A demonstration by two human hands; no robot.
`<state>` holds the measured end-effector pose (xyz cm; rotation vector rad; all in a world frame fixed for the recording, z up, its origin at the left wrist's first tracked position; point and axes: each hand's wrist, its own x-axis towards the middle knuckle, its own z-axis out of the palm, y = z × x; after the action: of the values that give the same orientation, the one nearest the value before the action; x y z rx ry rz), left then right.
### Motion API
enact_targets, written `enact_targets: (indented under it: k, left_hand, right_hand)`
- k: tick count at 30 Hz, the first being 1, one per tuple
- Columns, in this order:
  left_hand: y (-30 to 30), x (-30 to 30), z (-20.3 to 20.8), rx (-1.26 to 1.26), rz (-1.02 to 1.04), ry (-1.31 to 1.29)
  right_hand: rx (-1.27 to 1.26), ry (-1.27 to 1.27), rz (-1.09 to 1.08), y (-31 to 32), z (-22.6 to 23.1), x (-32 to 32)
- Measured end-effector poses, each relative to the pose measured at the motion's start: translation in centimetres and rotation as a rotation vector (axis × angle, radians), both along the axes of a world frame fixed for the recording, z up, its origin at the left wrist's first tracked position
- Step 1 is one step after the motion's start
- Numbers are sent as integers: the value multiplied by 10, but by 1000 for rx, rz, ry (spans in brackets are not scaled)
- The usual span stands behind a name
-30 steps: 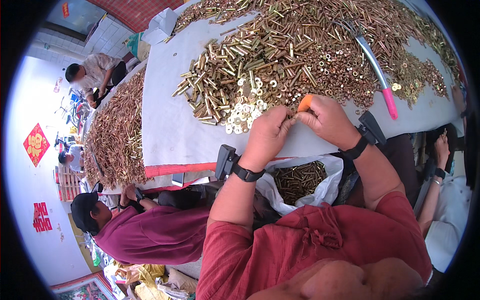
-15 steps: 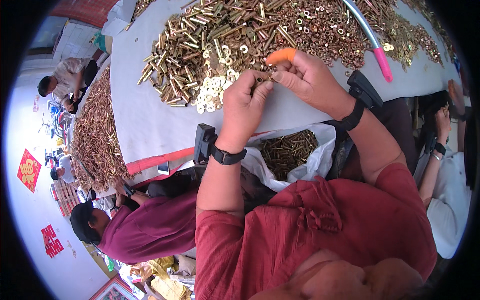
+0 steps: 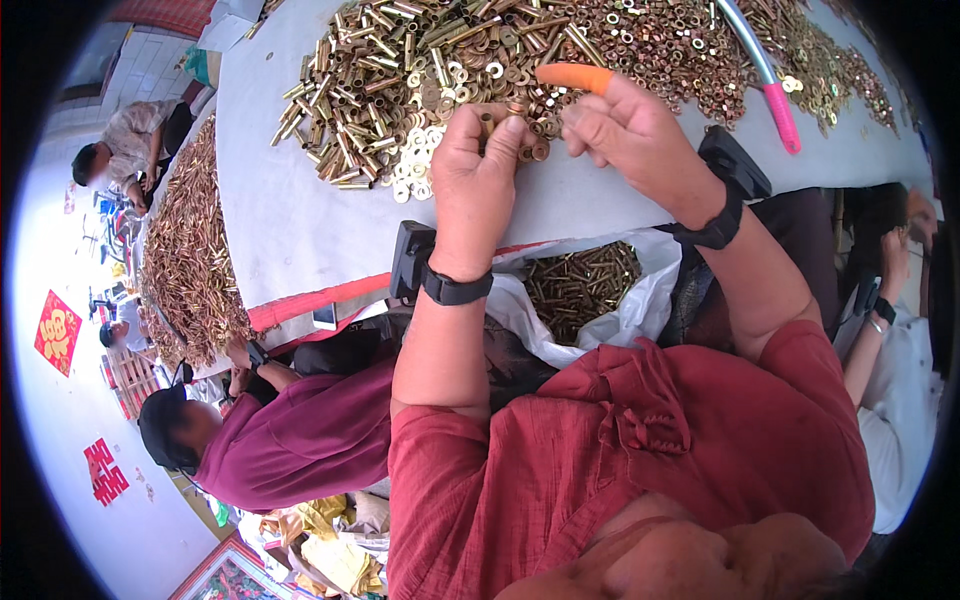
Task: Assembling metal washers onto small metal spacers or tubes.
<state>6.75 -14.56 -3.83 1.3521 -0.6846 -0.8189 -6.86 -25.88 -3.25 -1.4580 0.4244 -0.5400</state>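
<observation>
My left hand (image 3: pixel 474 180) is closed over the near edge of the piles, thumb against the bent fingers. A small metal sleeve (image 3: pixel 487 122) shows its open end between thumb and forefinger, and a coppery ring-shaped piece (image 3: pixel 516 106) stands at the fingertips. My right hand (image 3: pixel 640 140) hovers to the right, apart from the left. Its forefinger, in an orange finger cot (image 3: pixel 575 77), stretches left over the nuts; the thumb is apart from it and the other fingers curl under. Nothing shows in it. Pale brass washers (image 3: pixel 412 172) lie left of my left hand.
Metal sleeves (image 3: pixel 345 120) and nuts (image 3: pixel 690 45) are heaped on the grey-covered table (image 3: pixel 265 210). A pink-handled metal tool (image 3: pixel 780 118) lies to the right. Below my arms, a white sack (image 3: pixel 655 285) holds metal sleeves. Co-workers sit on both sides.
My right hand has parted from the left and moved right, its forefinger straightening. My left hand has shifted slightly left, and the sleeve and ring at its fingers show more plainly.
</observation>
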Motion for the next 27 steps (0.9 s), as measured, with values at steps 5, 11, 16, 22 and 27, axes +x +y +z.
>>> enact_targets:
  k: [5, 11, 16, 22, 27]
  left_hand:
    - [0, 0, 0, -3, 54, -47]
    - [10, 9, -1, 53, -256, -243]
    - [14, -1, 9, 203, -578, -396]
    - [5, 9, -3, 148, -309, 9]
    - [6, 13, -1, 23, -230, 188]
  right_hand:
    - [40, 63, 63, 3, -1, -1]
    - [-421, 135, -169, -40, -8, -3]
    - [-706, 445, -430, -71, -20, 0]
    - [-1063, 432, -409, -58, -24, 20]
    - [-1186, 325, -402, -55, -26, 27]
